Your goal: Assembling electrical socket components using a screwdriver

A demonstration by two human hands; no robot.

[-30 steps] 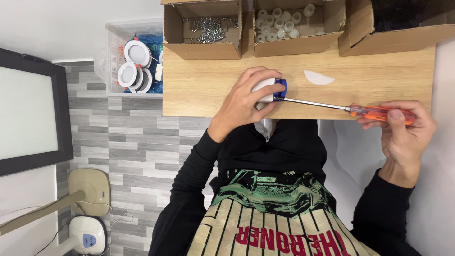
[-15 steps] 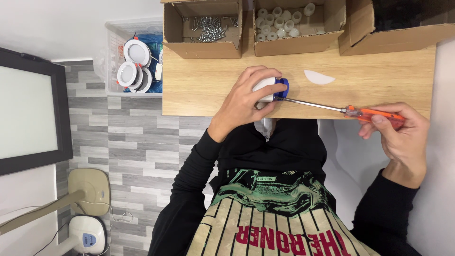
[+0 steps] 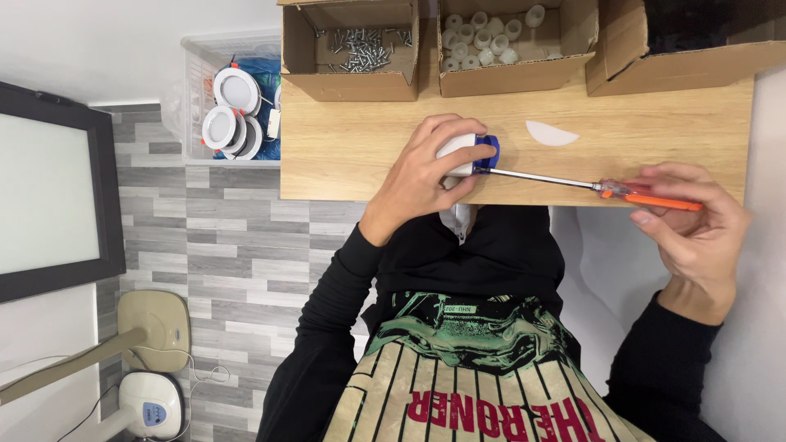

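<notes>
A: Where was the screwdriver [image 3: 573,182] & which way did it point?

B: Long axis ran nearly level across the frame, along the near edge of the table [image 3: 352,155]. Orange handle sat at frame-right, a bit lower; metal shaft ran toward frame-left, tip at the blue part of a small white fitting [image 3: 465,153].

A: Hands?

B: Right hand [image 3: 692,221] was closed round the orange handle, off the table edge. Left hand [image 3: 430,168] was curled over the fitting, gripping it vs. the table top, fingers wrapped over the white body. Blue end faced the shaft.

A: Boxes?

B: 3 brown cardboard boxes at the far side of the table, flaps open. Frame-left box [image 3: 348,78] held loose silver screws [image 3: 364,49]. Middle box [image 3: 508,74] held small white cylinders [image 3: 483,37]. Third box [image 3: 679,57], frame-right, looked dark inside; contents couldn't be told. No labels could be seen on them.

A: Anything else on the table?

B: A flat white half-moon piece [image 3: 550,133], just beyond the shaft, apart from both hands.

A: Beside it?

B: Clear plastic bin [image 3: 196,90] just past the table's frame-left end, w/ round white lamp rings [image 3: 229,106] & something blue inside. Dark-framed white panel [image 3: 45,188] at frame-left.
</notes>
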